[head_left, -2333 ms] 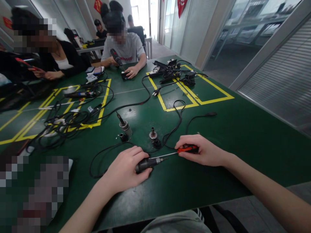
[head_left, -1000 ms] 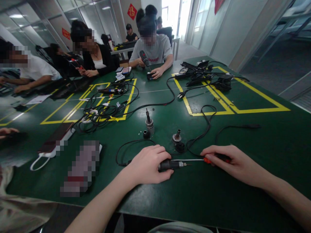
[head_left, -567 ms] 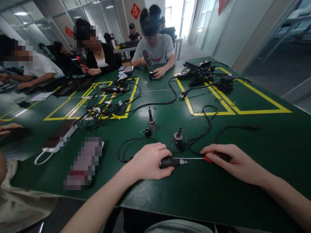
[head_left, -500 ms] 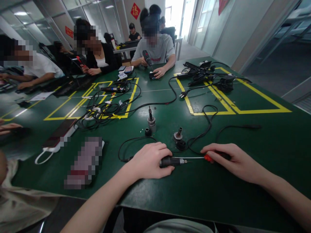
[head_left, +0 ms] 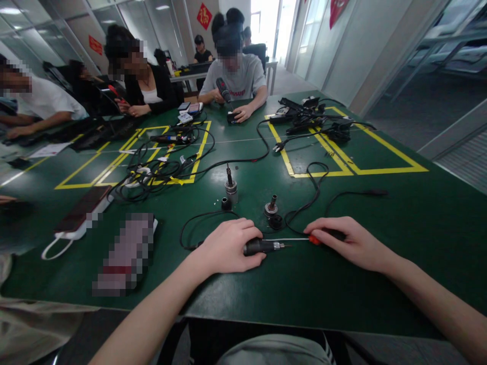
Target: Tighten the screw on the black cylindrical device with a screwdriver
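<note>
My left hand (head_left: 231,247) is closed round the black body of a corded electric screwdriver (head_left: 262,247), which lies on the green table with its metal tip toward the right. A screwdriver (head_left: 314,240) with a red and black handle is held in my right hand (head_left: 350,241); its thin shaft points left, behind the electric tool's tip. Behind my hands stand a metal motor part (head_left: 230,188) with a dark upright shaft and a shorter round metal part (head_left: 271,208). A small black ring (head_left: 275,221) and a black cap (head_left: 225,204) lie beside them.
Two phones, one pixelated (head_left: 125,253) and one dark-screened (head_left: 81,213), lie at left. Tangled black cables (head_left: 152,177) and a pile of black parts (head_left: 304,116) sit farther back by yellow tape. Across the table, a person (head_left: 236,76) holds a power drill (head_left: 223,90).
The whole view has shifted slightly, so things appear a little farther left. Both hands keep the same grips, with no clear movement of the tools on the table.
</note>
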Motion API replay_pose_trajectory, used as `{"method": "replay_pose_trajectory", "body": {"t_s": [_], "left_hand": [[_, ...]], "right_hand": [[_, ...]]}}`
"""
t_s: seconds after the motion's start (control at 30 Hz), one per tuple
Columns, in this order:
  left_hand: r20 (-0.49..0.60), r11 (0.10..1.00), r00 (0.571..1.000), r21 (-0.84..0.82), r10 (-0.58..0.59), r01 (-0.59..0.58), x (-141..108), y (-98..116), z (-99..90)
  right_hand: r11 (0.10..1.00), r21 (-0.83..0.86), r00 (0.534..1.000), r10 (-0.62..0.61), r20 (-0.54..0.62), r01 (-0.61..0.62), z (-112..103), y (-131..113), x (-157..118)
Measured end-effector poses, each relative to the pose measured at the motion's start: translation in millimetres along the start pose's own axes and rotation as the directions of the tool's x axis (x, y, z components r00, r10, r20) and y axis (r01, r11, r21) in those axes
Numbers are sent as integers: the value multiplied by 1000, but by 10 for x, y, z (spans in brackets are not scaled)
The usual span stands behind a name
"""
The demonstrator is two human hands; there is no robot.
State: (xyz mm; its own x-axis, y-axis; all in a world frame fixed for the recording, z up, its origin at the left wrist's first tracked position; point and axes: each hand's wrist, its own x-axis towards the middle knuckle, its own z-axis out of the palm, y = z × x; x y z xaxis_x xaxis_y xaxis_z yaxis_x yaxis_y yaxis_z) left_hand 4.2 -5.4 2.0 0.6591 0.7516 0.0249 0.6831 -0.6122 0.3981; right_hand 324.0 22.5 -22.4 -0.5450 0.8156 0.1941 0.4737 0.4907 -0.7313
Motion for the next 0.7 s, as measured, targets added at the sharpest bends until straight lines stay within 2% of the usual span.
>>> {"method": "replay_pose_trajectory", "body": {"t_s": [0.1, 0.3, 0.5, 0.7], "left_hand": [[-4, 1000, 1000, -2, 7, -7, -4, -3, 1], [-11, 1000, 1000, 9, 7, -7, -13, -19, 17], [-11, 1000, 1000, 1, 11, -11, -17, -17, 16], [-17, 1000, 1000, -2, 9, -9, -20, -16, 15]], "right_hand": [[998, 19, 998, 53, 31, -54, -11, -26, 7], [992, 92, 995, 90, -35, -86, -48, -99, 2], [997, 61, 999, 44, 31, -46, 5, -14, -29], [986, 127, 994, 104, 37, -108, 27, 42, -66]]}}
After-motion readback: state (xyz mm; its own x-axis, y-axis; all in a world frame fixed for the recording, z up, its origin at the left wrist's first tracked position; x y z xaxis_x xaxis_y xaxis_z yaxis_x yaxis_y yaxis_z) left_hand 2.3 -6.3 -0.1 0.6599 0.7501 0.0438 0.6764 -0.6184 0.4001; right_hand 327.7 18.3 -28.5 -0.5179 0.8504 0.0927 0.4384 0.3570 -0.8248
